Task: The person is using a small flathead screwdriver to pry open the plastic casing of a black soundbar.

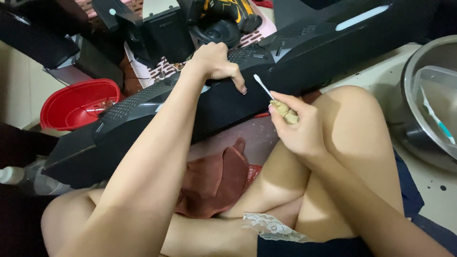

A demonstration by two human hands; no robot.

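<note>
Gripping the long black device [228, 102], left hand [216, 62] fingers curl over it; right hand [297, 128] fingers pinch a cotton swab [263, 86]

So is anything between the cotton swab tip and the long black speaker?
Nothing visible. The cotton swab, held in the right hand, points straight at the long black speaker. The left hand grips the speaker's top edge, just left of the tip.

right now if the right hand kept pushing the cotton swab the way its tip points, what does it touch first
Most likely the long black speaker bar. The right hand aims the cotton swab up-left at its top edge, near the left hand. Depth is unclear; the tip may already be touching.
</note>
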